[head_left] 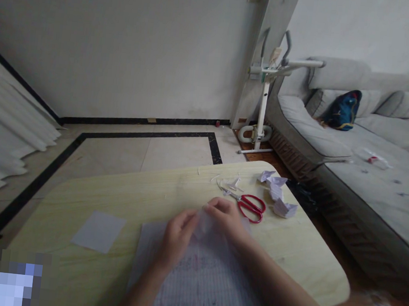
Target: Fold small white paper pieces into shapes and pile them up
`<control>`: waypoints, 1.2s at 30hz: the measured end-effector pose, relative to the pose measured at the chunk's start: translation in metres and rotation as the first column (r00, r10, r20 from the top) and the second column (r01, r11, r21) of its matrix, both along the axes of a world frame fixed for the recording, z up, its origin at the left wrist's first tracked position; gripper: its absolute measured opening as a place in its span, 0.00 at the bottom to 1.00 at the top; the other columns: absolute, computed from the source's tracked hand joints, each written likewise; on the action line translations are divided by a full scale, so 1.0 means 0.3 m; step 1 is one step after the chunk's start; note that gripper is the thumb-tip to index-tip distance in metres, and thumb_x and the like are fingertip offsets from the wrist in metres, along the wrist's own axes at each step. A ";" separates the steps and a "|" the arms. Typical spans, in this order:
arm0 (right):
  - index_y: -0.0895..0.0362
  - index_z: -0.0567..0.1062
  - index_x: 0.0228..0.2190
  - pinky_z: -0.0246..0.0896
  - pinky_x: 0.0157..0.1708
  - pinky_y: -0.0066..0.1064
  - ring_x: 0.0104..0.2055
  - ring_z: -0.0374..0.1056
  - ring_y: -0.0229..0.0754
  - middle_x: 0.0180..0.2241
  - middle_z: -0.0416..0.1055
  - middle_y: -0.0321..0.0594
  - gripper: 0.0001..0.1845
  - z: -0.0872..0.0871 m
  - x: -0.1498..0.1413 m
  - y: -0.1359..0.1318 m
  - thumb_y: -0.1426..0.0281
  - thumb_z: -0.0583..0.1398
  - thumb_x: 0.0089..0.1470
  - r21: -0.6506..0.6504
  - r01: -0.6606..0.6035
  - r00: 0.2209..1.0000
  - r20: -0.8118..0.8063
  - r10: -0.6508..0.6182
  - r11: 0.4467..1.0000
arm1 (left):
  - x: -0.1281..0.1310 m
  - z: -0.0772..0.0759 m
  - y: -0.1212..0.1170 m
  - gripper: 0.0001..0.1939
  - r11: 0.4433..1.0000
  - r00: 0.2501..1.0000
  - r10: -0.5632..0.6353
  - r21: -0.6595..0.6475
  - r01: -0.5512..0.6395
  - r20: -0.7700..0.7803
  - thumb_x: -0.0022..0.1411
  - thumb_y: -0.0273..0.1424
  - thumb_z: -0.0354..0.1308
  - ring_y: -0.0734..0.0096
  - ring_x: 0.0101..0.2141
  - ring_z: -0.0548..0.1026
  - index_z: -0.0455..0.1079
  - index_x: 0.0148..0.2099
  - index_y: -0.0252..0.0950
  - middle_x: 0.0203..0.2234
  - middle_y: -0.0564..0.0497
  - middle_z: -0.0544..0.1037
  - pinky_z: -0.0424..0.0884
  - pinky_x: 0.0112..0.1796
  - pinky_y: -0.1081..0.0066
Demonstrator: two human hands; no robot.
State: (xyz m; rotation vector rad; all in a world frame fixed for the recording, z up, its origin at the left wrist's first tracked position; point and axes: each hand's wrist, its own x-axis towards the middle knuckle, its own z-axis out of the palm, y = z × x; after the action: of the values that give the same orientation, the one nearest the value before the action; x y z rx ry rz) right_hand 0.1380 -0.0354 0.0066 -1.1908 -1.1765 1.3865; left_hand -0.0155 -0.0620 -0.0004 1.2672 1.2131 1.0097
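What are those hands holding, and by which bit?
A small white paper, near its upper edge, in the left hand and right hand; blur hides the exact grip.

On the table [300, 250], a written sheet [208, 289] lies near the middle, with the left hand [178, 230] and right hand [228, 219] over its far part. Well left of it lies 1 loose paper [99, 232]. Beyond the right hand lie the scissors [252, 208]; paper scraps [235, 184] lie at their far left, folded papers [277, 192] to their right. The sofa [383, 157], bearing a bag [344, 109], stands right of the table; a curtain [1, 136] hangs left.
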 end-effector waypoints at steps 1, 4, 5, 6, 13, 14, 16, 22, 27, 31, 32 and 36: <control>0.57 0.70 0.20 0.53 0.21 0.24 0.21 0.59 0.34 0.19 0.65 0.31 0.13 0.000 0.001 0.000 0.62 0.63 0.46 -0.004 0.003 1.000 -0.001 -0.003 1.000 | 0.000 0.000 0.000 0.14 1.000 1.000 0.004 0.002 -0.004 -0.010 0.61 0.38 0.54 0.68 0.32 0.73 0.72 0.41 0.33 0.30 0.50 0.77 0.67 0.32 0.75; 0.58 0.70 0.19 0.52 0.22 0.24 0.22 0.59 0.34 0.19 0.65 0.31 0.12 0.001 0.003 -0.002 0.64 0.63 0.46 -0.018 0.006 1.000 0.000 -0.006 1.000 | 0.001 0.002 0.000 0.14 1.000 0.999 0.014 0.010 -0.013 -0.031 0.61 0.38 0.54 0.69 0.31 0.73 0.73 0.40 0.33 0.29 0.50 0.77 0.67 0.32 0.75; 0.58 0.70 0.19 0.52 0.22 0.24 0.22 0.59 0.33 0.19 0.64 0.31 0.12 0.001 0.004 -0.003 0.64 0.63 0.46 -0.024 0.004 1.000 -0.007 -0.005 1.000 | 0.002 0.004 0.000 0.14 1.000 0.999 0.015 0.009 -0.015 -0.037 0.61 0.38 0.54 0.69 0.31 0.73 0.73 0.40 0.33 0.29 0.50 0.77 0.67 0.32 0.75; 0.58 0.70 0.19 0.52 0.22 0.24 0.22 0.58 0.33 0.19 0.64 0.31 0.12 0.002 0.005 -0.003 0.65 0.63 0.46 -0.029 0.004 1.000 -0.018 -0.005 1.000 | 0.003 0.006 0.000 0.13 1.000 0.999 0.018 0.009 -0.018 -0.040 0.60 0.38 0.55 0.68 0.31 0.73 0.73 0.40 0.33 0.29 0.50 0.77 0.67 0.31 0.75; 0.58 0.70 0.19 0.52 0.22 0.25 0.21 0.58 0.34 0.18 0.64 0.31 0.11 -0.007 0.001 -0.004 0.66 0.63 0.46 -0.004 0.030 0.998 -0.058 -0.030 1.000 | 0.002 0.006 -0.003 0.14 0.999 0.998 -0.043 -0.007 0.043 0.035 0.60 0.37 0.55 0.67 0.34 0.76 0.72 0.42 0.33 0.33 0.48 0.79 0.69 0.33 0.74; 0.58 0.70 0.19 0.52 0.22 0.25 0.22 0.59 0.34 0.19 0.64 0.32 0.11 -0.008 -0.001 -0.003 0.65 0.63 0.46 -0.002 0.030 0.999 -0.040 -0.030 1.000 | 0.000 0.003 -0.002 0.14 0.999 0.999 -0.036 -0.010 0.037 0.040 0.61 0.37 0.55 0.67 0.33 0.76 0.72 0.43 0.33 0.32 0.49 0.79 0.69 0.33 0.74; 0.58 0.70 0.21 0.53 0.23 0.25 0.23 0.60 0.34 0.20 0.65 0.32 0.11 -0.009 -0.004 0.000 0.63 0.62 0.47 -0.001 0.008 1.000 0.001 -0.008 1.000 | -0.003 -0.002 0.000 0.14 1.000 0.999 -0.018 -0.013 0.019 0.041 0.61 0.38 0.55 0.68 0.33 0.75 0.72 0.42 0.33 0.31 0.49 0.78 0.69 0.32 0.75; 0.58 0.69 0.22 0.53 0.22 0.25 0.24 0.59 0.35 0.21 0.64 0.33 0.15 -0.014 -0.004 0.004 0.59 0.60 0.50 0.052 -0.040 0.991 0.127 0.033 0.998 | -0.005 0.000 0.005 0.13 1.000 1.000 -0.010 0.002 0.010 0.023 0.60 0.37 0.56 0.68 0.33 0.75 0.72 0.41 0.33 0.31 0.49 0.78 0.69 0.33 0.75; 0.58 0.70 0.24 0.54 0.23 0.25 0.24 0.60 0.35 0.22 0.64 0.34 0.15 -0.029 -0.003 0.003 0.59 0.58 0.52 0.114 -0.051 0.982 0.188 0.029 0.992 | -0.007 0.006 0.001 0.13 1.000 0.999 -0.004 0.020 0.005 -0.054 0.60 0.39 0.55 0.71 0.28 0.73 0.72 0.37 0.32 0.26 0.51 0.76 0.67 0.28 0.76; 0.58 0.70 0.23 0.54 0.23 0.25 0.24 0.60 0.35 0.21 0.65 0.34 0.15 -0.028 -0.006 0.003 0.59 0.59 0.52 0.110 -0.036 0.979 0.201 0.013 0.993 | -0.008 0.004 0.000 0.14 0.999 0.995 -0.007 0.039 0.011 -0.095 0.61 0.39 0.54 0.71 0.27 0.72 0.71 0.35 0.33 0.25 0.52 0.75 0.66 0.27 0.76; 0.58 0.70 0.23 0.54 0.23 0.25 0.24 0.60 0.35 0.21 0.65 0.34 0.15 -0.027 -0.007 0.003 0.59 0.58 0.52 0.103 -0.040 0.979 0.203 0.019 0.994 | -0.008 0.002 0.000 0.14 0.999 0.995 0.007 0.053 -0.002 -0.102 0.61 0.39 0.54 0.71 0.27 0.72 0.71 0.35 0.33 0.25 0.52 0.75 0.66 0.28 0.76; 0.58 0.69 0.23 0.53 0.23 0.25 0.24 0.59 0.34 0.21 0.63 0.33 0.17 -0.024 -0.006 0.002 0.58 0.57 0.54 0.082 -0.081 0.973 0.225 0.060 0.993 | -0.010 0.002 0.000 0.14 0.997 0.992 0.026 0.075 -0.016 -0.127 0.61 0.39 0.54 0.71 0.27 0.72 0.72 0.36 0.33 0.24 0.52 0.75 0.66 0.27 0.76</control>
State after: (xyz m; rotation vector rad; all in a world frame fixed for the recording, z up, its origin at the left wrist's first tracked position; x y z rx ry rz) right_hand 0.1362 -0.0349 -0.0007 -1.2741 -1.4357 1.2610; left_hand -0.0184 -0.0619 0.0001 1.3974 1.2993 1.0091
